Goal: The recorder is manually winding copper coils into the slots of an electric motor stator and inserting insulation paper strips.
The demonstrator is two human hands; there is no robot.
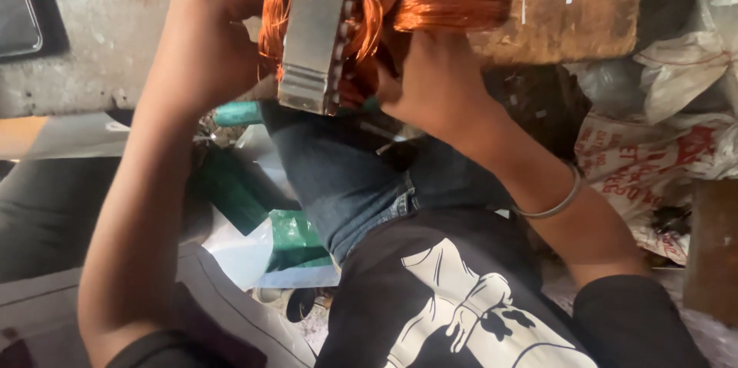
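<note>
Copper-orange winding wire [453, 8] spills from a grey metal motor core [315, 30] propped upright over a denim-clad knee [346, 176], apparently to steady it. The left hand [204, 38] braces the core's side, fingers curled against the coils; the right hand [430, 80] has its fingers closed around a wire bundle, drawn sideways toward a worn wooden block [569, 7].

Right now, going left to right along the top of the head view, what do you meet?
Grey concrete slab → left hand → metal motor core wrapped in copper wire → bundle of copper wire above the right hand → wooden block → crumpled plastic bags.
</note>
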